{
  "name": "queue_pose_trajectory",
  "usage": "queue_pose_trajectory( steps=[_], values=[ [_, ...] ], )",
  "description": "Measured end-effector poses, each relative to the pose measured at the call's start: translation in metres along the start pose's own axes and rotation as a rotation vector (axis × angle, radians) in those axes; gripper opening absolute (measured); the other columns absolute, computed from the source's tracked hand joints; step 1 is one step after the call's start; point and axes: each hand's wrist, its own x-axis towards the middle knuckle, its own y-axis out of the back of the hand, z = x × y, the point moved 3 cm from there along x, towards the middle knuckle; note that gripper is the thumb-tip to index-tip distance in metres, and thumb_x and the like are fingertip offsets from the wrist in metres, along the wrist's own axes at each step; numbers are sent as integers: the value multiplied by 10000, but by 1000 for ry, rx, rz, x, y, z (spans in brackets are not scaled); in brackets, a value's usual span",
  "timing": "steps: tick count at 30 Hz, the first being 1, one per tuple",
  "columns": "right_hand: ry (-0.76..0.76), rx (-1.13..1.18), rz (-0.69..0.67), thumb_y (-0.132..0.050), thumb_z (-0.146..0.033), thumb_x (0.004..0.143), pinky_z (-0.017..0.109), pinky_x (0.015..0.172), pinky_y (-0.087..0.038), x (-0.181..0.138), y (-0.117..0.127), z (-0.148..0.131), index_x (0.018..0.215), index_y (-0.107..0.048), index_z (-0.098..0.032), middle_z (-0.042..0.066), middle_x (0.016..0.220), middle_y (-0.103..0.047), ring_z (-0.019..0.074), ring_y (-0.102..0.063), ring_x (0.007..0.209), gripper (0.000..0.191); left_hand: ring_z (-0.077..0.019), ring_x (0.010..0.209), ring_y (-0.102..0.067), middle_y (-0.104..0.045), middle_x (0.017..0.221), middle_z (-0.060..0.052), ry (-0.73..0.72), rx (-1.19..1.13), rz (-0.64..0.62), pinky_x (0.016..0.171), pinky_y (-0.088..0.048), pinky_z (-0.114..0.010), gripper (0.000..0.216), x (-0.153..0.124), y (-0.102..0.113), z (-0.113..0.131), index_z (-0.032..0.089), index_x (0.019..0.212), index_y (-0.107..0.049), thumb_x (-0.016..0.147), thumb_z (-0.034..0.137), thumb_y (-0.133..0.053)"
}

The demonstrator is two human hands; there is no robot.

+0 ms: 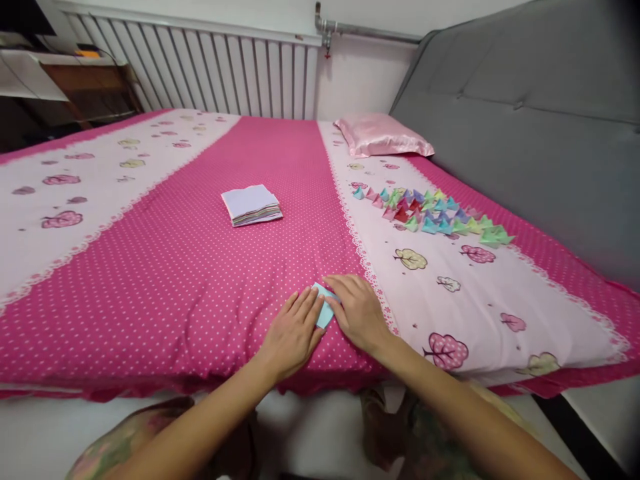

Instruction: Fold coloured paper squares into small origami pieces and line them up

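A small light blue paper piece [324, 308] lies on the pink dotted bedsheet [200, 267] near the bed's front edge. My left hand [293, 333] lies flat on the sheet with its fingers stretched out, fingertips on the paper's left edge. My right hand [356, 308] presses flat on the paper's right side and covers part of it. Further back on the sheet sits a stack of square papers [251, 205]. Several folded paper shapes [433, 212] in mixed colours lie in rows on the right white strip.
A pink satin pillow [381, 135] rests at the far right corner. A grey padded headboard [525, 113] runs along the right side. A white radiator [210, 67] lines the back wall, with a wooden shelf [80, 87] at the far left.
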Motion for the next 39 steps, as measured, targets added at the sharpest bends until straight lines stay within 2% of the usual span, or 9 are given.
queue_pose_trajectory(
  steps=[3,6,11,19,24,27,31,35,39],
  values=[
    [114,25,-138,-339,-346,900,400,1040,-279,-9,-13,-6,1331,-344,-142,94,1360,-413,208,-337,1259,477,-234,1304,-262,-358,1383,-163,-7,11,-17,1069,-229,-402,524,-1,-2,2,63,1313,-343,889,369,-315],
    [112,-18,-224,-298,-406,902,408,1084,-202,-18,-26,-5,1385,-221,-120,94,1436,-277,202,-224,1323,566,-240,1308,-253,-360,1379,-173,-11,26,-39,1076,-210,-403,533,-2,-4,2,38,1313,-334,887,358,-314],
    [98,-91,-291,-255,-506,883,413,1100,-141,-25,-28,-3,1395,-183,-109,93,1459,-207,214,-163,1341,652,-240,1317,-227,-302,1412,-158,-21,29,-62,1075,-205,-410,595,-10,-1,-2,68,1349,-277,874,423,-322],
    [22,-170,-289,-239,-577,856,454,1091,-107,-36,-23,0,1390,-209,-119,97,1455,-217,239,-143,1344,705,-243,1307,-257,-314,1408,-149,71,91,-92,1063,-219,-426,616,-25,6,1,84,1347,-294,872,476,-296],
    [-4,-124,-247,-259,-539,868,467,1077,-149,-36,-21,1,1378,-239,-101,129,1442,-245,243,-185,1333,673,-255,1303,-265,-323,1399,-170,126,113,-83,1050,-237,-439,589,-25,7,8,74,1333,-317,870,438,-329],
    [18,-92,-175,-304,-499,869,481,1071,-159,-31,-14,-1,1380,-230,-96,140,1437,-253,250,-174,1336,654,-262,1299,-271,-331,1395,-170,133,108,-88,1049,-237,-446,581,-25,7,10,72,1326,-329,863,422,-349],
    [121,-99,-111,-353,-471,857,504,1075,-103,-21,-5,-14,1378,-240,-117,133,1438,-256,256,-147,1342,640,-263,1288,-296,-348,1389,-156,156,113,-103,1039,-252,-445,546,-22,8,10,93,1320,-350,863,392,-350],
    [166,-94,-158,-318,-469,871,500,1080,-72,-15,-9,-26,1377,-244,-122,118,1440,-255,245,-138,1345,617,-277,1294,-278,-336,1393,-160,183,124,-188,1034,-254,-456,510,-18,9,12,66,1312,-363,863,307,-328],
    [112,-59,-263,-259,-481,888,487,1082,-101,-16,-21,-24,1378,-240,-124,114,1442,-253,236,-152,1343,607,-290,1293,-275,-335,1392,-160,185,109,-249,1031,-255,-464,511,-13,13,13,72,1313,-367,852,294,-350]
  ],
)
